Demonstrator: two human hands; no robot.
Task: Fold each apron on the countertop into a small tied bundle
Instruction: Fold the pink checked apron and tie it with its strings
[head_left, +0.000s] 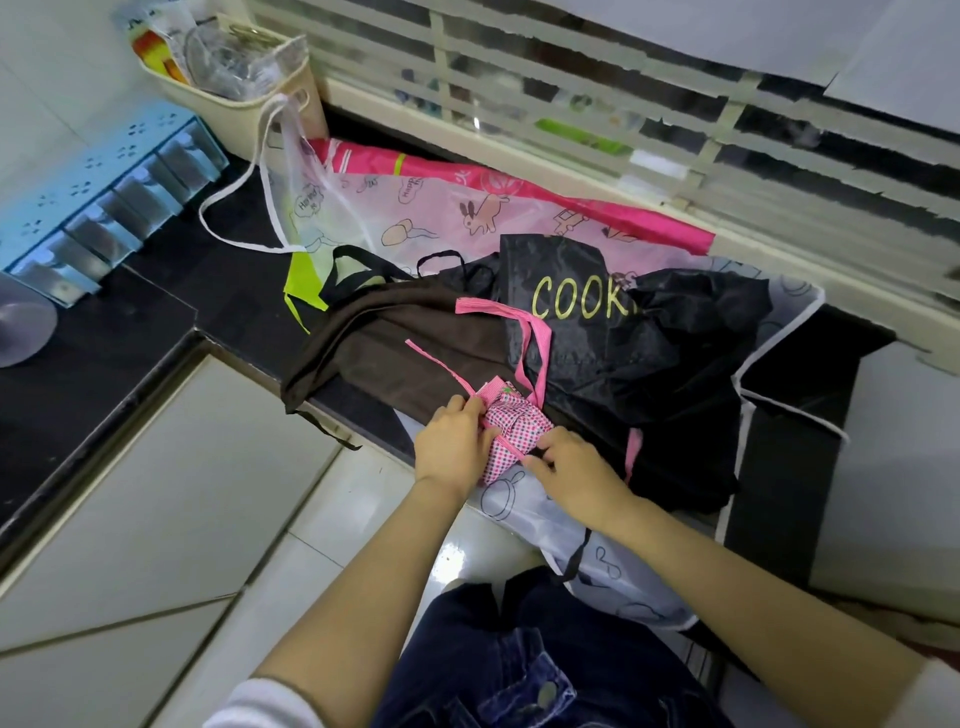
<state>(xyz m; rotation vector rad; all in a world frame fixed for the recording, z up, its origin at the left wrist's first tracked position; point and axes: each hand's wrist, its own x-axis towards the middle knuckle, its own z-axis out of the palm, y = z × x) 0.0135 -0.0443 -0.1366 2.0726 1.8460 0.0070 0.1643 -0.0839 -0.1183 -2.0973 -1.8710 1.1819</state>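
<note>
A pink checked apron (511, 428) is folded into a small bundle at the near edge of the black countertop (156, 291). My left hand (452, 441) presses against the bundle's left side. My right hand (574, 470) pinches a pink striped strap (506, 446) that crosses the bundle. More of that strap (535, 348) loops away over a black apron (623, 358) lettered "COOK". Beside it lies a brown apron (395, 338). Behind them are a clear pink printed apron (467, 208) and a lime green piece (304, 280).
A blue drawer rack (104, 208) and a cream basket (234, 73) of clutter stand at the back left. A slatted window (623, 104) runs behind the counter. A clear printed apron (613, 561) hangs over the counter's front edge.
</note>
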